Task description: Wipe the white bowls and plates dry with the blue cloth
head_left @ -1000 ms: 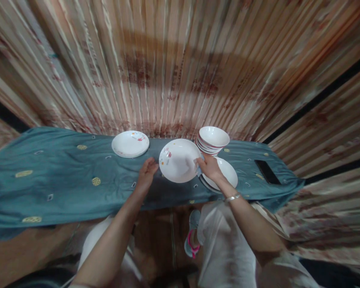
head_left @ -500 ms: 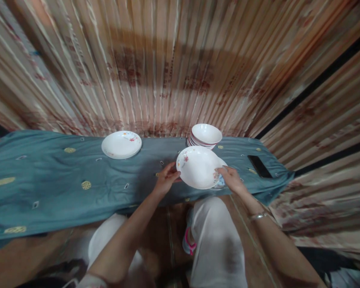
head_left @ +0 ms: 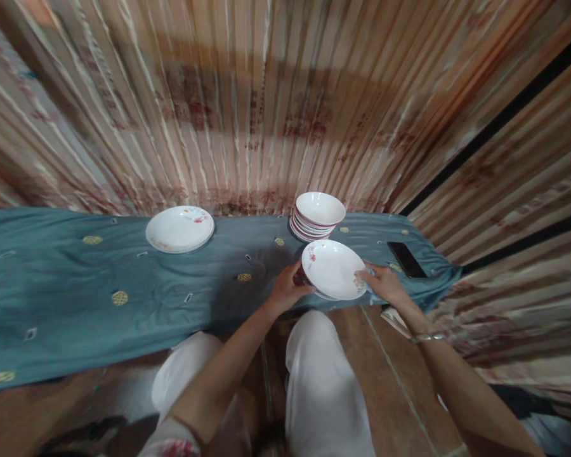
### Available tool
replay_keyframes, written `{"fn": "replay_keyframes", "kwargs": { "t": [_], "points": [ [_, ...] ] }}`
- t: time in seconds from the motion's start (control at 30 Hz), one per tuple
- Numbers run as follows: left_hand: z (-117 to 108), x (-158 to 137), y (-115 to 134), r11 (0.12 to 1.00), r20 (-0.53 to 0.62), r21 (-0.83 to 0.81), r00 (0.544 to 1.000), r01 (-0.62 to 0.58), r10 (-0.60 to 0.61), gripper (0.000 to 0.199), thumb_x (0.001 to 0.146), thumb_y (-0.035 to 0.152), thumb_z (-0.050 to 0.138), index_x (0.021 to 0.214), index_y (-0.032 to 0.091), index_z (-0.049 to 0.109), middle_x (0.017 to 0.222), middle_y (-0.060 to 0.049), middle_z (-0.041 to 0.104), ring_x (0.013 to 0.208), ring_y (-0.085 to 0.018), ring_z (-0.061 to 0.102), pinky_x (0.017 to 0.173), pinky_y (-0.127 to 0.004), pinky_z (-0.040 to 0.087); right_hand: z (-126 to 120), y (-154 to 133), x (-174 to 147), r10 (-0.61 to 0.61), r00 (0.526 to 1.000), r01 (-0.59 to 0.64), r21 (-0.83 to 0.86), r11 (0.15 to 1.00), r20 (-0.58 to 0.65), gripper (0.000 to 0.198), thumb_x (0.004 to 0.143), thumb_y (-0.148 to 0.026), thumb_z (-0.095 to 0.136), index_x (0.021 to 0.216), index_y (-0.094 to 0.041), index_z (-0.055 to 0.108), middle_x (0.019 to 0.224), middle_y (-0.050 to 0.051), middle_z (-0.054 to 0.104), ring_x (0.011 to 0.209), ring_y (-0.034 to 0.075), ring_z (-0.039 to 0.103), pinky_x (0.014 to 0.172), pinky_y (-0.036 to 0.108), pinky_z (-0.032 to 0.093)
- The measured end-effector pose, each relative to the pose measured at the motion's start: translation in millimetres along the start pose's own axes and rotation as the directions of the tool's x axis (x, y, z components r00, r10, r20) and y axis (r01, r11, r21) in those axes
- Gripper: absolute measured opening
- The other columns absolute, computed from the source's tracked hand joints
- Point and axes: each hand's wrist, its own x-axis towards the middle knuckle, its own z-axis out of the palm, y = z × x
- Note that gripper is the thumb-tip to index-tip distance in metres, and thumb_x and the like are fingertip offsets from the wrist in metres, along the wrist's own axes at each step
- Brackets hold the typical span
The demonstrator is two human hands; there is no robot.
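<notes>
A white plate (head_left: 335,270) with small floral prints on its rim is tilted toward me between my hands, over the front of the cloth. My left hand (head_left: 288,291) grips its left edge, the fingers partly hidden behind it. At the right rim, my right hand (head_left: 383,281) has its thumb on the upper face. A bit of bluish cloth (head_left: 370,289) shows by the right fingers. Another white rim peeks out below the held plate, mostly hidden. Just behind stands a stack of white bowls (head_left: 320,211) with red rims.
Flowered white plates (head_left: 179,228) lie stacked on the left of the teal cloth (head_left: 162,304) covering the long table. A black phone (head_left: 406,259) rests at the right. A pleated curtain (head_left: 247,114) hangs right behind the table.
Both hands have shifted the plate slightly to the right and down, away from the bowl stack. More of the bowls shows. The camera view has moved a little.
</notes>
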Motion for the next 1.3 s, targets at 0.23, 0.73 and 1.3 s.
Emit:
{"fn": "replay_keyframes", "kwargs": {
  "t": [0.23, 0.73, 1.3],
  "points": [
    [5.1, 7.3, -15.1, 0.938, -0.053, 0.34, 0.994, -0.071, 0.095, 0.073, 0.058, 0.042, 0.082, 0.124, 0.021, 0.058, 0.111, -0.01, 0.058, 0.104, -0.027, 0.053, 0.093, -0.042, 0.041, -1.3, 3.0, 3.8, 0.007, 1.0, -0.003, -0.139, 0.99, 0.029, 0.033, 0.082, -0.038, 0.053, 0.101, -0.021, 0.074, 0.084, 0.006, 0.076, 0.079, 0.024, 0.071, 0.06, 0.023, 0.047],
    [2.5, 11.0, -12.3, 0.86, -0.042, 0.511, 0.999, 0.007, 0.016, 0.076, 0.061, 0.048, 0.078, 0.13, 0.023, 0.056, 0.111, -0.01, 0.057, 0.108, -0.03, 0.047, 0.092, -0.042, 0.037, -1.1, -7.2, 8.6, -0.017, 0.991, 0.064, -0.366, 0.928, 0.131, 0.036, 0.09, -0.037, 0.044, 0.111, -0.02, 0.068, 0.093, 0.01, 0.075, 0.089, 0.025, 0.069, 0.065, 0.025, 0.043],
    [7.0, 13.0, -10.8, 0.801, -0.041, 0.596, 0.998, 0.054, -0.037, 0.081, 0.062, 0.043, 0.077, 0.135, 0.022, 0.048, 0.121, -0.012, 0.053, 0.113, -0.032, 0.043, 0.09, -0.042, 0.036, -5.7, -14.1, 9.2, 0.008, 0.984, 0.089, -0.53, 0.843, 0.178, 0.041, 0.093, -0.046, 0.041, 0.102, -0.016, 0.067, 0.093, 0.015, 0.073, 0.089, 0.026, 0.07, 0.07, 0.028, 0.044]
  ]
}}
